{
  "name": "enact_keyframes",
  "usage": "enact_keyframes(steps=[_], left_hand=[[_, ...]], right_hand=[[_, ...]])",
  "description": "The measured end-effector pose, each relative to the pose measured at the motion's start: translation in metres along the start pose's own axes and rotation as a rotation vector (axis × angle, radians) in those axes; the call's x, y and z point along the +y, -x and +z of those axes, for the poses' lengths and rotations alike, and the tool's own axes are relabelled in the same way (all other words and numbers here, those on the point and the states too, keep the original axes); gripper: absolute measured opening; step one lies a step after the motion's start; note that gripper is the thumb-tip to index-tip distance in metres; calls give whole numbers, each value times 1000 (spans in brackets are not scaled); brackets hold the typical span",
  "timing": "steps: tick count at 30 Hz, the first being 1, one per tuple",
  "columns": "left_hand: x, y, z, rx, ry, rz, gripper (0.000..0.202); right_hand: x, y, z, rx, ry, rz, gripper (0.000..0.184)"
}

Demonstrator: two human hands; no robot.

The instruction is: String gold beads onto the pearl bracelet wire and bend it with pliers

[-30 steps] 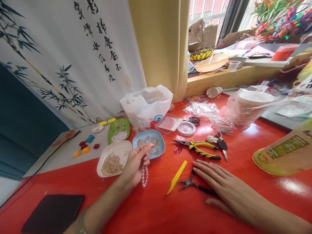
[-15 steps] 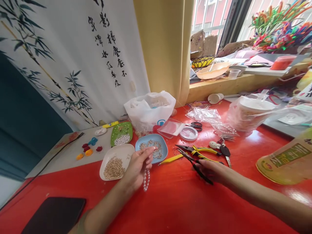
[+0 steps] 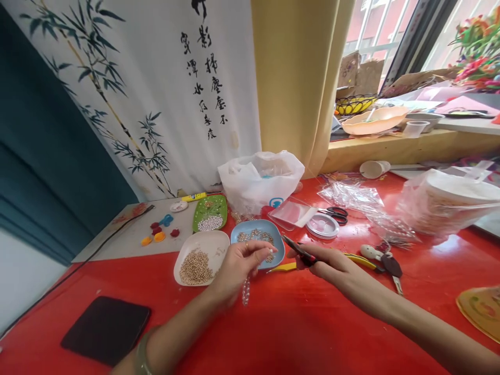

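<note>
My left hand (image 3: 244, 265) is closed, thumb and forefinger pinched, on a strand of clear beads (image 3: 246, 290) that dangles below the palm. A small pale bead shows at the fingertips. In my right hand (image 3: 326, 260) is a pair of dark-handled pliers (image 3: 300, 252), jaws pointing left toward the pinch but apart from it. Behind my left hand stands a blue dish (image 3: 278, 240) of gold and clear beads. Left of it, a cream dish (image 3: 182, 260) holds many small gold beads. Yellow-handled pliers (image 3: 361, 260) lie partly hidden beneath my right hand.
A green tray (image 3: 200, 211) holds white beads. Behind the dishes are a white plastic bag (image 3: 260, 182), a round spool (image 3: 322, 225) and black scissors (image 3: 338, 214). Keys (image 3: 391, 266) lie to the right. A black flat object (image 3: 105, 329) rests at front left.
My right hand has raised the dark pliers and brought them closer to my left hand, now covering much of the yellow-handled pliers. The camera view has turned right to left, shifting the scene rightward.
</note>
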State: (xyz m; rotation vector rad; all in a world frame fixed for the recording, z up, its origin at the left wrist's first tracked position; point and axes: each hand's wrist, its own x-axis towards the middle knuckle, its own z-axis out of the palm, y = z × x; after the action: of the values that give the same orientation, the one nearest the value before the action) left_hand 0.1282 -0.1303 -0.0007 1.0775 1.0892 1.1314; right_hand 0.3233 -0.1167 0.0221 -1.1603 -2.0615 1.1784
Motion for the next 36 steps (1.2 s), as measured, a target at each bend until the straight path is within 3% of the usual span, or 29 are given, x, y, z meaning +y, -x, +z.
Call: enact_keyframes(steps=[6, 12, 29, 36], left_hand=[[4, -4, -5, 25, -41, 44, 20], [1, -6, -7, 2, -31, 9, 18], [0, -6, -8, -42, 19, -44, 19], [-2, -5, -10, -68, -181, 91, 22]], right_hand=[[-1, -13, 5, -33, 123, -113, 19], [9, -15, 3, -104, 62, -96, 20], [11, -16, 6, -98, 162, -77, 26], [6, -13, 9, -38, 296, -24, 30]])
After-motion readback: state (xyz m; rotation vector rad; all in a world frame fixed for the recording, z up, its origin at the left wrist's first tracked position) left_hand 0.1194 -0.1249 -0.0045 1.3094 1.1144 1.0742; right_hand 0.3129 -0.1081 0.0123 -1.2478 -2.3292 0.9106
